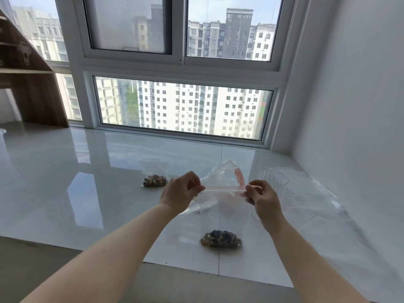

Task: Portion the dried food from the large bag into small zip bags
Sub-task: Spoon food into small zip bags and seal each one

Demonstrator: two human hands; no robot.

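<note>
Clear zip bag (pixel 220 206) with red seal line; dark brown-and-tan dried food (pixel 221 239); glossy white sill (pixel 87 193).

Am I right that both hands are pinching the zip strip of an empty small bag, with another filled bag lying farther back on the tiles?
Not quite. In the head view the held small bag is not empty: dried food sits in its bottom. Both hands, left hand and right hand, pinch its zip strip, and another filled bag lies farther back.

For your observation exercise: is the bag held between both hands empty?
No, the zip bag pinched by both hands holds dried food at its bottom.
</note>
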